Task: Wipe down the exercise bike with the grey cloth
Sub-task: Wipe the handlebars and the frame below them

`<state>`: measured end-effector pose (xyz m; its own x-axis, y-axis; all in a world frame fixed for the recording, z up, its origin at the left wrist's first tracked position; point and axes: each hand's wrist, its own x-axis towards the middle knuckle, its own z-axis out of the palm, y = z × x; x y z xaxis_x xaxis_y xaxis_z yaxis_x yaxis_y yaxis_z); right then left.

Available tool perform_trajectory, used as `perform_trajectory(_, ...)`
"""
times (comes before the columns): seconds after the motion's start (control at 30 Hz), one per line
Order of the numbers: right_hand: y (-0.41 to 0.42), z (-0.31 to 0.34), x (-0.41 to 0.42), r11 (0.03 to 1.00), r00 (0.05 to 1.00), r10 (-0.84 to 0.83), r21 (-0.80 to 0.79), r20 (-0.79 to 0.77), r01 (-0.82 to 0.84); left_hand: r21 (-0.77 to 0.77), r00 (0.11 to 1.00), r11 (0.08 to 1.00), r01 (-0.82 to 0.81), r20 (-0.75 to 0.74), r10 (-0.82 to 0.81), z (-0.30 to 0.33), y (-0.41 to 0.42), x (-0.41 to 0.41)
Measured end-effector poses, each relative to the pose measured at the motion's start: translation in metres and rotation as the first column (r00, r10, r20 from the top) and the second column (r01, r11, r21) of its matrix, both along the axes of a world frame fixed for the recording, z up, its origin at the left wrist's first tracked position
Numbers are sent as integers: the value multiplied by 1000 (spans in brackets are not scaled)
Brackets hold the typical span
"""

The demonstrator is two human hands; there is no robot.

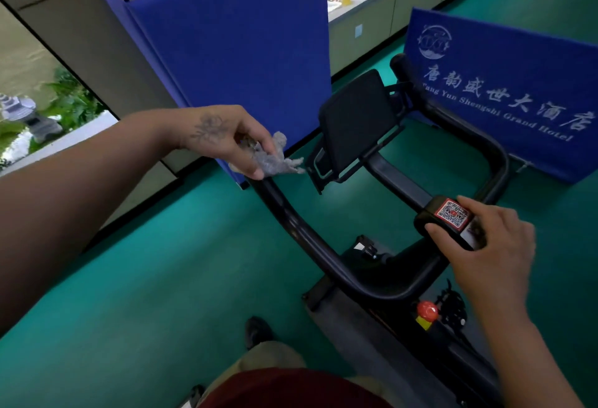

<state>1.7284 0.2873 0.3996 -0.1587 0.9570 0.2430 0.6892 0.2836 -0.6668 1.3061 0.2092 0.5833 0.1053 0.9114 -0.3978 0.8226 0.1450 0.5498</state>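
The black exercise bike (pixel 323 255) stands in front of me, its looped handlebar running from left end to right end. My left hand (pixel 223 138) holds the crumpled grey cloth (pixel 275 158) at the far left tip of the handlebar, the cloth touching the bar. The bike's dark screen (pixel 356 122) is tilted up just right of the cloth. My right hand (pixel 488 245) grips the black stem block (pixel 449 218) with a QR sticker on top, thumb on its near side.
A tall blue padded panel (pixel 239 38) stands behind the left handlebar end. A low blue banner (pixel 504 90) with hotel lettering stands behind the right side. A red knob (pixel 427 310) sits on the frame below. Green floor (pixel 161 278) spreads to the left.
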Motion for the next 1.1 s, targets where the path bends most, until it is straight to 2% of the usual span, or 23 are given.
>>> perform_trajectory(0.23,0,-2,0,1000,1000,-9,-6,11,9,-82,947,970,228,-213,-240,-27,11,30)
perform_trajectory(0.47,0,-5,0,1000,1000,-10,14,6,10,-59,956,977,206,-202,-214,-5,10,14)
perform_trajectory(0.63,-2,-5,-2,1000,1000,-14,28,-5,14,9,890,935,355,-308,-336,-24,4,35)
perform_trajectory(0.77,-2,-4,-1,1000,1000,-6,10,-5,6,-51,852,911,409,-337,-401,-42,5,52)
perform_trajectory(0.9,-2,-5,0,1000,1000,-5,21,-17,6,-103,799,889,446,-403,-447,-32,12,49)
perform_trajectory(1.1,-2,-6,0,1000,1000,-8,22,-14,8,-121,793,891,439,-414,-447,-43,9,66)
